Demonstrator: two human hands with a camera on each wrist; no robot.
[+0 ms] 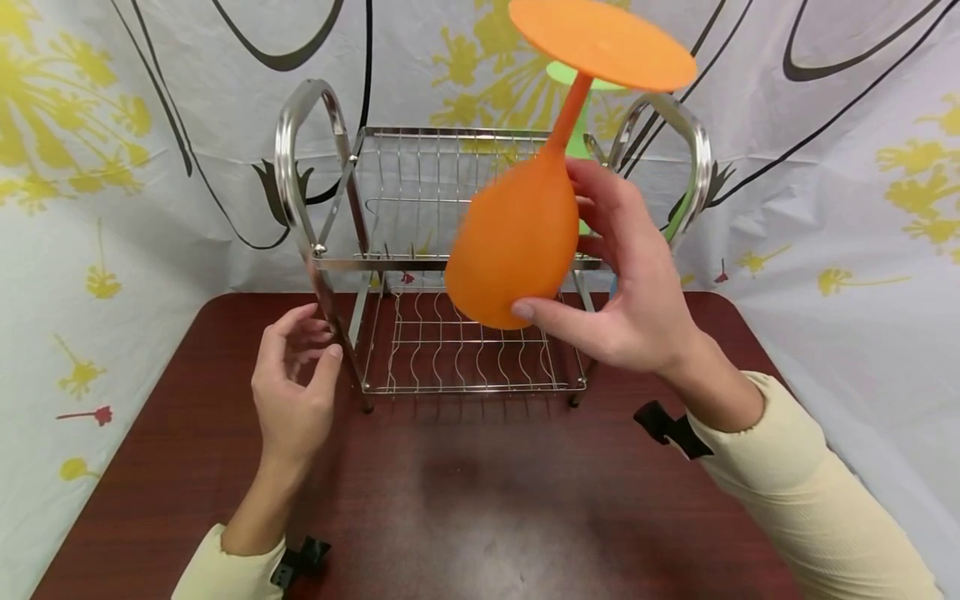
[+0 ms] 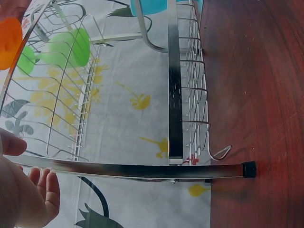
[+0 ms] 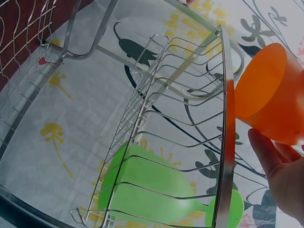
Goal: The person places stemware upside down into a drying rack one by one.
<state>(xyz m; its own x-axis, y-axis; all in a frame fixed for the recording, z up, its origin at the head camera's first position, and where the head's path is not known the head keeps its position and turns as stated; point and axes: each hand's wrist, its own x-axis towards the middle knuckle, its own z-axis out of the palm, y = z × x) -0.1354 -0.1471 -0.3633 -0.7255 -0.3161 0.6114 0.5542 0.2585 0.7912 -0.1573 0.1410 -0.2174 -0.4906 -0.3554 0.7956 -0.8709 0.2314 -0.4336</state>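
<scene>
In the head view my right hand [image 1: 633,283] holds an orange wine glass [image 1: 517,233] upside down, tilted, in front of the upper tier of a metal dish rack [image 1: 457,265]. Thumb and fingers lie on its bowl; its round foot points up. My left hand [image 1: 296,375] is at the rack's left front post [image 1: 330,304], fingers loosely bent, thumb and fingers to either side of it without closing round it. A green wine glass [image 3: 152,185] stands inverted on the upper tier, mostly hidden behind the orange one in the head view.
The rack's lower tier [image 1: 480,387] has wavy wire slots and stands on a dark red table [image 1: 465,500]. Curved metal handles [image 1: 285,158] rise at both sides. Something blue [image 2: 151,5] shows at the rack's right side. A patterned cloth [image 1: 97,250] hangs behind.
</scene>
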